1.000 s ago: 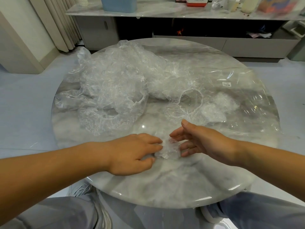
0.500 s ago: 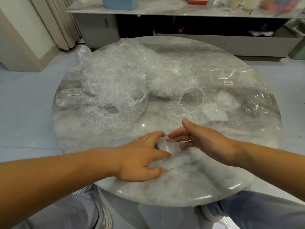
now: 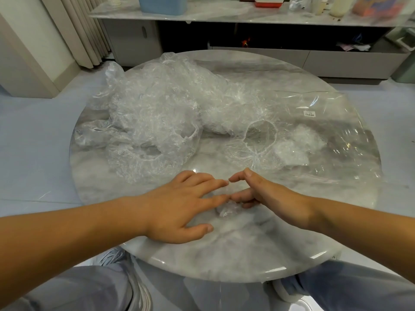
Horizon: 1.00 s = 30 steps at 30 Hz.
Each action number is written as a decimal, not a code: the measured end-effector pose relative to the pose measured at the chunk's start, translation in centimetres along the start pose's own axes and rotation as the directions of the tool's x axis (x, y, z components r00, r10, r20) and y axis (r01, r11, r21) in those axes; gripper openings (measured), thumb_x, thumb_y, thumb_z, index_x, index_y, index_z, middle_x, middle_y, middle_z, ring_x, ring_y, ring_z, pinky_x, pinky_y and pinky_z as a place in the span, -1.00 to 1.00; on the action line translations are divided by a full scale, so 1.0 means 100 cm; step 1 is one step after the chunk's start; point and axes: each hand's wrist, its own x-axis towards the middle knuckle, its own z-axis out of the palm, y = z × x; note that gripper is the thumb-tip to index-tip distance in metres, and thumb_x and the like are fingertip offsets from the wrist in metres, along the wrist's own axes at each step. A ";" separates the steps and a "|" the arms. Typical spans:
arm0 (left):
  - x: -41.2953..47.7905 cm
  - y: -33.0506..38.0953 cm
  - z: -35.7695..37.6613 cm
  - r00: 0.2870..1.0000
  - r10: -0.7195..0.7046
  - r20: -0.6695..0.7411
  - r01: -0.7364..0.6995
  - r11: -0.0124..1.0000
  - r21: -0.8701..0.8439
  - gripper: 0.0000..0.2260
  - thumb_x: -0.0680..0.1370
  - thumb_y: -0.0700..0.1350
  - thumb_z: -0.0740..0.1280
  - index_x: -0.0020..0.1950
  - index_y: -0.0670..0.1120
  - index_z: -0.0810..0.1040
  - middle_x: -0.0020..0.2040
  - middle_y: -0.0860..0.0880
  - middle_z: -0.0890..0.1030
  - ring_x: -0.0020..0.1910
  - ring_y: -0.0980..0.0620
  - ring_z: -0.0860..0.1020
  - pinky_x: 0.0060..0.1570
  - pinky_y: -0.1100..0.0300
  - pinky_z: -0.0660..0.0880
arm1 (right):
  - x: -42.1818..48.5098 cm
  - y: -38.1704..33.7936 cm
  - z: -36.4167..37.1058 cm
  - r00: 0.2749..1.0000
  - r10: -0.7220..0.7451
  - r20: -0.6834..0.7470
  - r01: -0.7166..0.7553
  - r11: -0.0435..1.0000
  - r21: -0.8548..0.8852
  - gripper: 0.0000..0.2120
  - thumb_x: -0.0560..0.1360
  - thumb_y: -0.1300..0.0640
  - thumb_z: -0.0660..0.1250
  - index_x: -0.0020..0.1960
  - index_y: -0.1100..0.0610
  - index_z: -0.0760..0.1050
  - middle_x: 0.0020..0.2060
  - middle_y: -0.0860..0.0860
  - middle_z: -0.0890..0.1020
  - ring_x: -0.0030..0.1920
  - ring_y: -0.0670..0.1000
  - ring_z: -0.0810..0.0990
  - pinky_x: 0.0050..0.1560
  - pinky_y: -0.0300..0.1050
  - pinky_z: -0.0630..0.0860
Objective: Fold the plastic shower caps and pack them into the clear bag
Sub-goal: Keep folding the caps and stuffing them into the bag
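Single head-mounted wide-angle view, facing forward and down. It sits close above the round table (image 3: 224, 254); a sideboard (image 3: 224, 16) spans the top edge.

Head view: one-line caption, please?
Left hand and right hand press a folded shower cap on the marble table; unfolded caps heap behind, clear bag lies right.

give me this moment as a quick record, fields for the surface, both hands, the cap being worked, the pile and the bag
surface: round marble table
cap in work: small scrunched shower cap, near the front edge, between the hands
left hand: fingers straight, spread over the cap
right hand: fingertips touch the cap, thumb raised clear
loose caps: pile at back left
clear bag: lies flat at right, white label on it
packed: folded caps show through the bag
step: folding, this cap not yet packed
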 end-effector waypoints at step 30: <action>-0.013 0.009 0.014 0.987 0.083 0.135 -0.064 0.989 -0.136 -0.43 0.63 0.34 0.07 0.61 0.19 0.14 0.64 -0.08 -0.07 0.61 -0.01 -0.18 0.55 0.04 -0.12 | 0.036 -0.016 0.009 0.992 0.066 -0.108 -0.082 0.985 -0.154 -0.66 0.45 0.10 0.57 0.16 0.11 0.55 -0.27 0.02 0.58 -0.38 -0.07 0.56 -0.28 -0.23 0.57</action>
